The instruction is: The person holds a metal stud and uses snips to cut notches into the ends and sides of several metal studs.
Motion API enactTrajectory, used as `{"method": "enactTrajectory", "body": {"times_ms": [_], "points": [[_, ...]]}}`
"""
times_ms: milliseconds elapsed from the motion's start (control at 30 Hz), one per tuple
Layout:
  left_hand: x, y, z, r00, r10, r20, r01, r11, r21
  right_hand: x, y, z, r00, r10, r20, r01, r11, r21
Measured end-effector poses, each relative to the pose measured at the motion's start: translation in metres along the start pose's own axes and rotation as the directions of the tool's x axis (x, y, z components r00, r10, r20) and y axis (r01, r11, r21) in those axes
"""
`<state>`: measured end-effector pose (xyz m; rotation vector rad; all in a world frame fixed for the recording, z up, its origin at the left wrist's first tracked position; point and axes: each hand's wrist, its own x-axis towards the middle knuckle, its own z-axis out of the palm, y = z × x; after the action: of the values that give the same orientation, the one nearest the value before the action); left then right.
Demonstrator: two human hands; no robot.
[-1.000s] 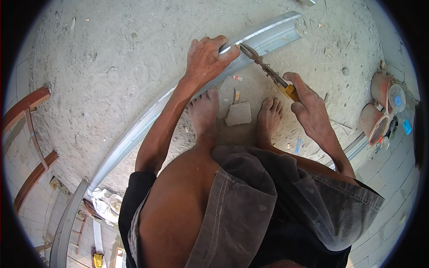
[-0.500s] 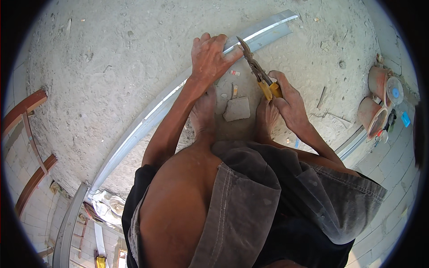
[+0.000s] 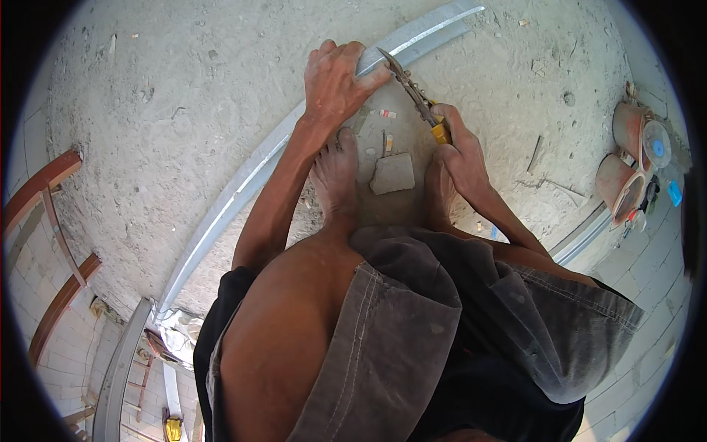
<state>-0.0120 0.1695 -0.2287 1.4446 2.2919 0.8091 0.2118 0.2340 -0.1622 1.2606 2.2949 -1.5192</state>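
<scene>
A long silvery metal channel [image 3: 243, 188] crosses the dusty floor in front of me, from lower left to upper right. Toward its upper part my left hand [image 3: 333, 85] grips it, fingers over the far side and thumb along the near edge. My right hand [image 3: 462, 155] is closed around the yellow handles of a pair of tin snips [image 3: 417, 97]. The snips' dark jaws reach the near edge of the channel, just right of my left thumb. Whether the blades bite into the metal, I cannot tell.
A broken grey block [image 3: 393, 175] lies between my bare feet. Two dirty buckets [image 3: 617, 179] stand at right by a block wall, with a blue object [image 3: 674, 194] nearby. Reddish-brown bars [image 3: 46, 177] and another metal profile [image 3: 118, 368] are at left, near a white sack [image 3: 178, 337].
My left hand and the channel have shifted slightly up and left in the picture. The snips have moved left with my right hand, and their handles look closer together.
</scene>
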Motion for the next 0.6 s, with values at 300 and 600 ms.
{"method": "enactTrajectory", "body": {"times_ms": [300,600], "points": [[0.005,-0.008,-0.003,0.994,-0.038,0.107,0.053,0.988,-0.143,0.014,0.036,0.017,0.998,0.05,-0.048,-0.044,0.99,0.131],[0.015,-0.005,-0.013,0.875,-0.243,0.418,0.374,0.889,-0.266,0.01,0.05,0.019,0.994,-0.028,-0.103,0.049,0.977,0.208]]}}
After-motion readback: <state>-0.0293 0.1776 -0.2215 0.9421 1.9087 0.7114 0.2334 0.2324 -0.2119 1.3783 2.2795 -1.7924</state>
